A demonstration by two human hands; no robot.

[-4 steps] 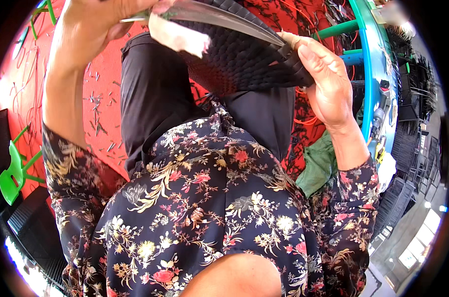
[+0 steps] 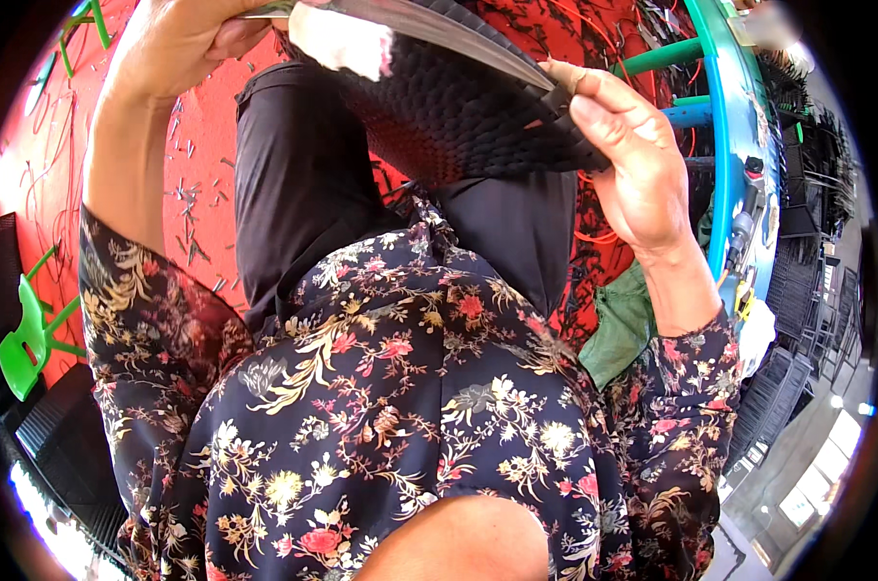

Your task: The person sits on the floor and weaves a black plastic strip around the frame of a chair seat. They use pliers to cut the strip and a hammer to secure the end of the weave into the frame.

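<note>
A black woven piece (image 2: 458,121), shaped like a shallow basket, is held tilted above my lap. A pale, glossy strip (image 2: 439,34) runs along its upper rim. My right hand (image 2: 642,160) grips its right end, thumb in front and forefinger at the rim by the strip's end. At the upper left, my left hand (image 2: 182,44) is closed beside the other end, partly cut off by the picture's top; a thin greyish edge shows at its fingers, but what they hold is unclear. Between that hand and the weave is a bright white piece (image 2: 342,39) with a pinkish edge.
Dark scraps (image 2: 192,208) litter the red floor. On the right stands a blue-topped table (image 2: 724,126) with tools (image 2: 741,232). A green cloth (image 2: 618,320) lies by my right forearm. A green chair (image 2: 22,339) is at far left, stacked black items (image 2: 787,378) at far right.
My left hand has shifted slightly left and lower, and the white piece has moved a little left and up. My right hand keeps its grip on the woven piece, almost still.
</note>
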